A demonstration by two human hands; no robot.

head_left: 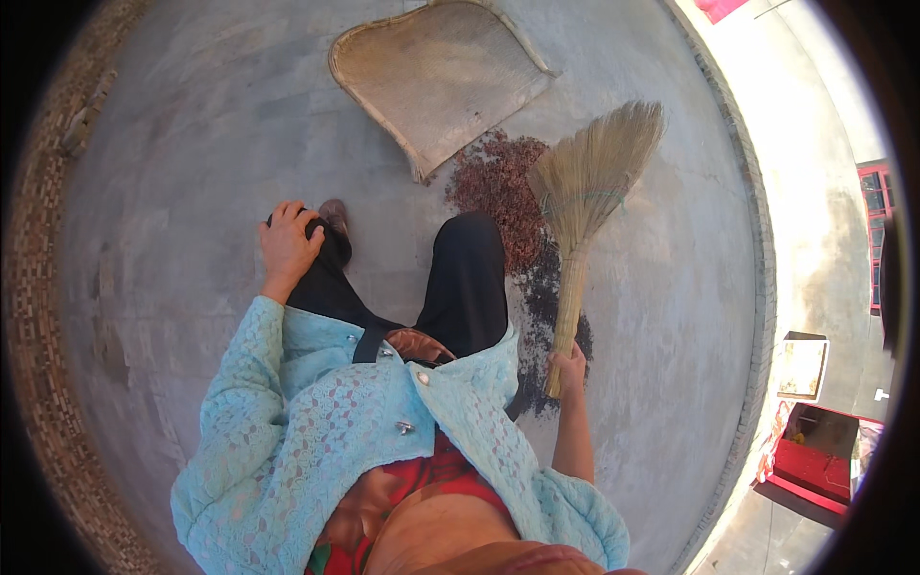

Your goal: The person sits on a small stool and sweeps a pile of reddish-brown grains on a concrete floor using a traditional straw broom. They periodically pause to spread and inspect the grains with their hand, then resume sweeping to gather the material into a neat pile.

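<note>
**Broom of pale yellow straw with a flared head (606, 153) — grasped by the handle, over a dry reddish-brown heap (494, 196)**

Slants, by a clock centred on the view, from 4 o'clock at the handle to between 1 and 2 at the bristles. Held near the handle's end in the closed fingers of the right hand (570, 369). Cannot tell bristle contact with the smooth grey floor (192, 240) from a slight lift. Resting near 10 o'clock on a bent knee in black trousers (324, 286), fingers spread, nothing grasped: the left hand (290, 247).

At 12 o'clock, a shallow tan woven scoop (441, 77), open edge facing the heap; between 3 and 4, a patch of blackish bits (541, 309) beside the handle.

Looks like the sweeping-together step — scoop apparently not yet loaded. Probably calls next for bristles set low behind the heap, then short strokes toward 11 o'clock, perhaps with left-hand steadying of the scoop's rim.
</note>
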